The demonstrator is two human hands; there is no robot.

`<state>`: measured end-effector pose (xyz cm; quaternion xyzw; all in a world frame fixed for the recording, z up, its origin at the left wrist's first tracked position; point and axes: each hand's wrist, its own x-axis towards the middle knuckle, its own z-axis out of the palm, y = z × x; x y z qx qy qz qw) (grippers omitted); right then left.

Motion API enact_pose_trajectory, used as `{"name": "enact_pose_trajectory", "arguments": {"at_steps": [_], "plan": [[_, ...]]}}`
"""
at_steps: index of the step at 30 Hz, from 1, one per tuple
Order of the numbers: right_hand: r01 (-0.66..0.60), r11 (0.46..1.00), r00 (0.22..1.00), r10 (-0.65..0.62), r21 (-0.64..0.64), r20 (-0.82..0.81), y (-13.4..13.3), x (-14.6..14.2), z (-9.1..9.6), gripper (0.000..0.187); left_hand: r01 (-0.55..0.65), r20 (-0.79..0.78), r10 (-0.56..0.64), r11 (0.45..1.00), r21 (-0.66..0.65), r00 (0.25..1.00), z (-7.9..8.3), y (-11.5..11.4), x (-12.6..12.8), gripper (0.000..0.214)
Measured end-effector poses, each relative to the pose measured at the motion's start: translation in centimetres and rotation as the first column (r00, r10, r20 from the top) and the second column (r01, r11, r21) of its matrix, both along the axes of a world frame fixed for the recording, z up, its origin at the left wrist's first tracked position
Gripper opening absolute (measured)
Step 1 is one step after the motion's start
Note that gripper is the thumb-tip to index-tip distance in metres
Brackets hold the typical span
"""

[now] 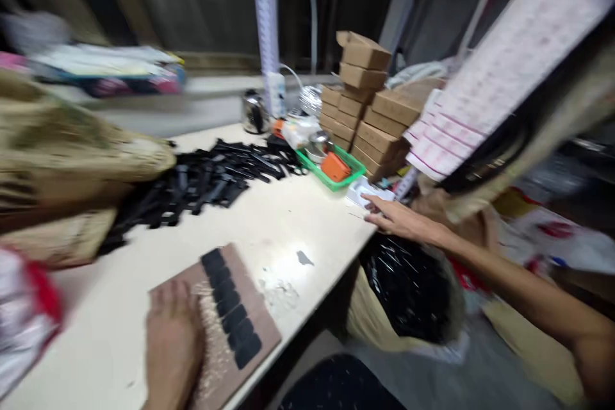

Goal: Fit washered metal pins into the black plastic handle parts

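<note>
Beside the near edge of the table [283,224], the left hand [173,327] lies flat on a board [261,317], nearest the black row [227,301] slanting to its right; farther right, the right hand [396,218] spreads its fingers at a white item [358,189], contact unclear.

From my remote feed I can read no text: the print on the hanging white-and-pink sheets [509,70] at two o'clock, the marks down the pale strip [266,9] near twelve and the red mark on the white bag [555,227] at three all blur.
</note>
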<state>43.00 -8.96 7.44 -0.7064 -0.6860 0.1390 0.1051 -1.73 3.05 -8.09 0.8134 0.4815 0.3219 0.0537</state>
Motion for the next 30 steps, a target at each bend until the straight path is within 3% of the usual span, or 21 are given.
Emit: {"name": "enact_pose_trajectory", "arguments": {"at_steps": [3,6,8,11,15,19,23,25,27,30], "plan": [[-0.234,0.967,0.966,0.243,0.100,-0.084,5.5,-5.1,-0.9,0.057,-0.166,-0.062,0.162,0.985,-0.054,0.985,-1.1,-0.4,-0.4,0.048],[-0.413,0.895,0.907,0.422,0.170,-0.019,12.4,-10.7,-2.9,0.045,-0.226,-0.033,0.224,0.971,-0.084,0.974,-2.1,-0.6,-0.7,0.050],[-0.453,0.876,0.891,0.435,0.167,0.132,17.5,-14.2,-4.2,0.037,-0.242,-0.006,0.243,0.963,-0.116,0.970,-2.4,-0.9,-0.9,0.051],[-0.479,0.870,0.834,0.410,0.116,0.371,24.7,-18.4,-5.5,0.041,-0.248,0.045,0.259,0.953,-0.173,0.965,-2.3,-1.4,-0.7,0.052],[-0.564,0.823,0.761,0.484,0.070,0.432,30.6,-21.8,-7.1,0.040,-0.255,0.097,0.286,0.935,-0.246,0.953,-2.0,-1.6,-0.4,0.054],[-0.588,0.808,0.731,0.505,0.047,0.459,31.5,-22.8,-8.7,0.029,-0.235,0.152,0.285,0.931,-0.279,0.947,-1.1,-1.9,-0.2,0.053],[-0.563,0.826,0.746,0.493,0.029,0.448,30.3,-22.2,-9.4,0.026,-0.146,0.288,0.285,0.895,-0.421,0.914,2.0,-2.1,0.1,0.051],[-0.532,0.846,0.770,0.471,0.026,0.430,29.4,-21.6,-9.4,0.025,-0.058,0.372,0.301,0.838,-0.542,0.878,4.2,-1.8,0.5,0.050],[-0.499,0.866,0.795,0.445,0.028,0.412,28.2,-21.3,-9.1,0.025,0.063,0.492,0.358,0.756,-0.652,0.793,6.2,-1.2,1.0,0.046],[-0.490,0.860,0.849,0.434,0.141,0.302,25.3,-21.8,-8.3,0.037,0.257,0.626,0.539,0.606,-0.753,0.564,8.3,0.1,1.8,0.044]]}}
